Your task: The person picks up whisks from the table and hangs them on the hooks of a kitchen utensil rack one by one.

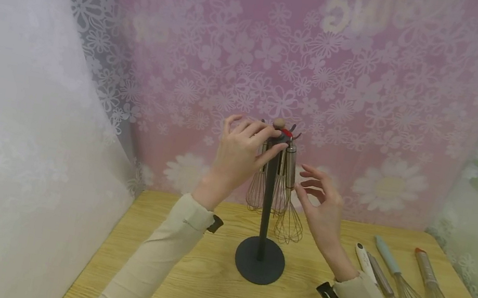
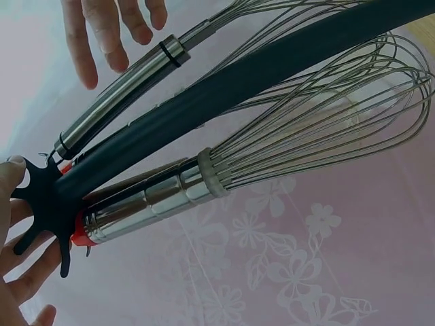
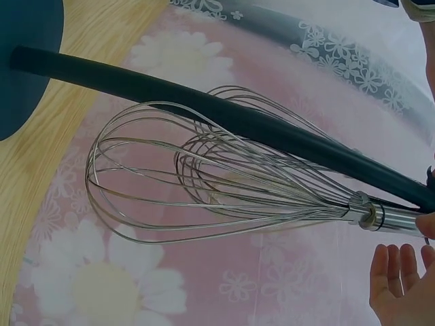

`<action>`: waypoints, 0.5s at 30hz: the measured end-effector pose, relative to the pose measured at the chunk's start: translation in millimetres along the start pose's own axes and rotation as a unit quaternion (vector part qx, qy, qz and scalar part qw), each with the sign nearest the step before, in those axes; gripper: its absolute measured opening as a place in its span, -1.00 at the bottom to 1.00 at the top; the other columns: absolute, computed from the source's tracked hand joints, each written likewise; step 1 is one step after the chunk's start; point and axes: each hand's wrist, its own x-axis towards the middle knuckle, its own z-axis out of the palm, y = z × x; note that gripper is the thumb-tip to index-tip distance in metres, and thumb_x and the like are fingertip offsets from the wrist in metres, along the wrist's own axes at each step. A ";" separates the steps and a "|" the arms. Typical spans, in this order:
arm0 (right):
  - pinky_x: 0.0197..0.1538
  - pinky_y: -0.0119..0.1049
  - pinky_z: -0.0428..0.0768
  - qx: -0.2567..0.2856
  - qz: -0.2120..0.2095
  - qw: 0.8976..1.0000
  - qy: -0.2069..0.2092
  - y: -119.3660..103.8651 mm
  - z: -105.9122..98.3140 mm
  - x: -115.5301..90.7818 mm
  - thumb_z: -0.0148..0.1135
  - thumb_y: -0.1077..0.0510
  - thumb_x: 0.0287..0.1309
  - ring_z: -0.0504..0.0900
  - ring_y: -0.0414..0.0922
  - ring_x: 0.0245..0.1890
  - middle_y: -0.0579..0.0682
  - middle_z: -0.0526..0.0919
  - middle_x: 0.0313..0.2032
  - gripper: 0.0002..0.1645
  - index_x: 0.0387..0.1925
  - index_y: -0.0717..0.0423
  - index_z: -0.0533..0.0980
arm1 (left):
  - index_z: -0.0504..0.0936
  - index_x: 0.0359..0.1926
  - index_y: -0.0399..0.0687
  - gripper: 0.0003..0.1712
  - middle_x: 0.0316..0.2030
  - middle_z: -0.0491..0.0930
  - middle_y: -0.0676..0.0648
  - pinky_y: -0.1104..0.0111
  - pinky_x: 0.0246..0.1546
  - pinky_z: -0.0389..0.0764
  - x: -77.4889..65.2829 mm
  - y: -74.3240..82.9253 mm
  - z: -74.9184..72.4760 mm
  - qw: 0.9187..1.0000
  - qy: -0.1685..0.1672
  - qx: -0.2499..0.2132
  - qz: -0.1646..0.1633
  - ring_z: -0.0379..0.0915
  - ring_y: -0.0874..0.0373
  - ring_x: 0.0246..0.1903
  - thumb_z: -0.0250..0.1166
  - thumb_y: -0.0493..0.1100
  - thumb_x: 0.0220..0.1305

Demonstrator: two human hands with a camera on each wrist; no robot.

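Observation:
A dark hook stand (image 1: pixel 268 201) with a wooden knob (image 1: pixel 278 123) stands upright on a round base. Several wire whisks hang from its hooks; the nearest one, a steel-handled whisk (image 1: pixel 290 165), hangs on the right side. My left hand (image 1: pixel 240 152) is at the top of the stand, its thumb and fingers pinching the hooked head (image 2: pixel 54 197), as the left wrist view shows. My right hand (image 1: pixel 323 210) is beside the steel handle, fingers loosely spread and the thumb close to it. Another whisk (image 2: pixel 149 204) with a red end hangs behind the pole.
On the wooden table (image 1: pixel 179 276), to the right, lie several more whisks, among them one with a pale blue handle (image 1: pixel 388 255) and one with a red-tipped handle (image 1: pixel 425 265). A pink floral curtain (image 1: pixel 254 56) hangs behind the table, with pale cloth at both sides.

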 end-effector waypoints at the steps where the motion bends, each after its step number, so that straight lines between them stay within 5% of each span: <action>1: -0.04 -0.57 0.57 -0.002 -0.002 1.000 0.001 -2.1 -0.6 0.2 0.34 0.52 0.15 0.63 -0.19 -0.16 0.29 0.64 -0.03 -0.44 0.21 0.29 0.54 | 0.76 -0.10 0.07 -0.66 -0.18 0.74 0.05 0.01 0.31 0.29 0.0 0.6 0.1 1.000 0.001 0.005 -0.003 0.63 0.10 -0.12 0.33 0.18 0.36; 7: -0.04 -0.56 0.57 -0.006 -0.012 1.000 0.002 -17.7 -4.6 1.3 0.27 0.59 0.14 0.63 -0.06 -0.17 0.38 0.61 -0.05 -0.48 0.17 0.44 0.51 | 0.76 -0.12 0.10 -0.64 -0.19 0.75 0.06 0.01 0.28 0.31 0.2 3.5 2.0 0.999 0.008 0.027 -0.014 0.62 0.12 -0.14 0.31 0.22 0.36; 15: -0.04 -0.58 0.56 -0.011 0.001 1.000 0.015 3.0 -15.2 -2.7 0.30 0.58 0.14 0.60 -0.27 -0.15 0.32 0.63 -0.04 -0.45 0.19 0.35 0.53 | 0.74 -0.03 0.07 -0.64 -0.13 0.73 0.03 0.03 0.28 0.29 -1.1 2.1 2.1 1.000 0.007 0.011 -0.009 0.60 0.09 -0.09 0.33 0.17 0.36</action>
